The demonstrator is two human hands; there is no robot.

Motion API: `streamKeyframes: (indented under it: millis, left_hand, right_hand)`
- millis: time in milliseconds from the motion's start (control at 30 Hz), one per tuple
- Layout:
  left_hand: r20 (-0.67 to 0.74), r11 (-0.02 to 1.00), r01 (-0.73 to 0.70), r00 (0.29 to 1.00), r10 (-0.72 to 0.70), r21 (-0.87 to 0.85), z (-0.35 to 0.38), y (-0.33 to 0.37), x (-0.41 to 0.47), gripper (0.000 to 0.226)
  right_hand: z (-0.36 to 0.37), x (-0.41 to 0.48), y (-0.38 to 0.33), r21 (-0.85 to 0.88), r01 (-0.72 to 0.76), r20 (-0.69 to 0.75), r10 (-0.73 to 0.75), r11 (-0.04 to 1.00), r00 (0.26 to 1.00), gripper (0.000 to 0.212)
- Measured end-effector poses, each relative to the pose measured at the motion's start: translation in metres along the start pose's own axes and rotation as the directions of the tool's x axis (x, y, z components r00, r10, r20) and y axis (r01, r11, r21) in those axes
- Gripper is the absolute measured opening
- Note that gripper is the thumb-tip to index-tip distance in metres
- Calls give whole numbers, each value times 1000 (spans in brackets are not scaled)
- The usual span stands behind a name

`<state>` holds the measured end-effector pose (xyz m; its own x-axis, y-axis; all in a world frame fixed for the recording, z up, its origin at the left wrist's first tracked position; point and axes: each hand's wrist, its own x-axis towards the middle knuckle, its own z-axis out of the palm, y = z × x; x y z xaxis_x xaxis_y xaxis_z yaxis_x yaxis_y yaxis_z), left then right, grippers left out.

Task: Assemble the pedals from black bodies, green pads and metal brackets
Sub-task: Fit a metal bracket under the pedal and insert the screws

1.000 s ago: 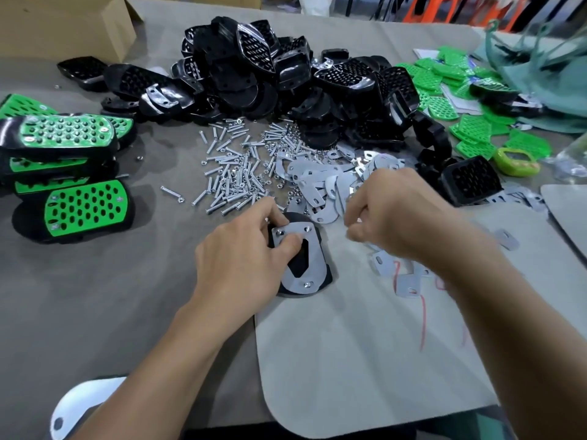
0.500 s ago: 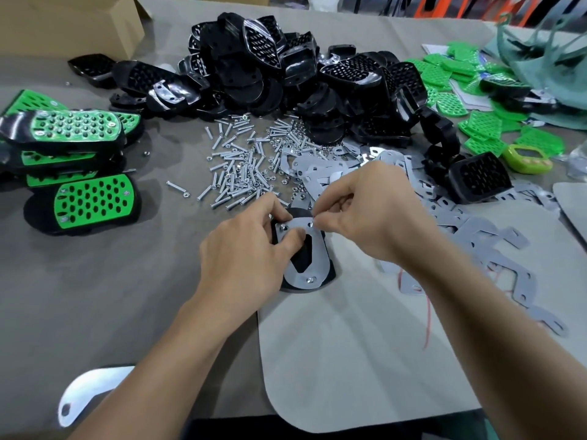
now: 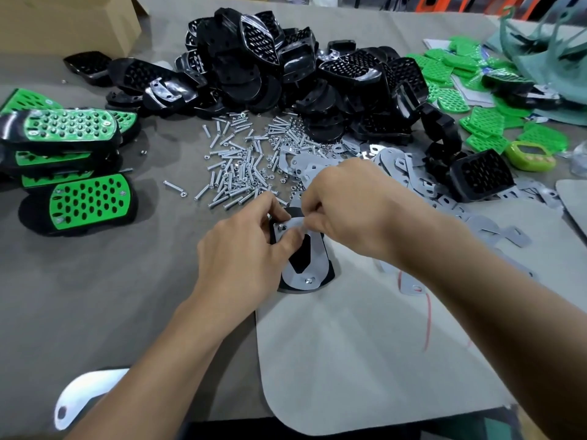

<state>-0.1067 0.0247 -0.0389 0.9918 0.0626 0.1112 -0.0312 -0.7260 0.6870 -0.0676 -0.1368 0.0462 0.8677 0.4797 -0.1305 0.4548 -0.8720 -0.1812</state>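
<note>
On the grey table, the black body with its metal bracket lay between my hands. My left hand gripped its edge, thumb on the bracket. My right hand curled at the bracket's top, and I couldn't tell whether it held anything.

One cam, head-worn, wide-angle, looking fwd & down across the table. Left hand and right hand sit mid-frame, close to the lens, w/ arms running up from the bottom edge. Far side of table w/ cardboard box is at top.
</note>
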Motion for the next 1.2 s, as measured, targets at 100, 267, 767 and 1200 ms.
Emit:
streamKeyframes:
  millis: [100, 267, 767, 1200]
  left_hand:
    - [2, 1000, 2, 1000, -2, -5, -1, 1, 0, 25]
    - [-10, 1000, -7, 1000, 7, -2, 0, 0, -1, 24]
    - [-22, 1000, 1, 1000, -1, 5, 2, -2, 0, 24]
    - [-6, 1000, -1, 1000, 1, -13, 0, -1, -1, 23]
  right_hand:
    - [-1, -1, -3, 4, -17, 22, 17, 1000, 1000, 26]
    - [12, -4, -10, -110, -41, 9, 42, 993, 999, 32]
    - [20, -13, 3, 124, -81, -143, 99, 989, 985, 10]
    - [-4, 0, -3, -70, 39, -51, -43, 997, 998, 7]
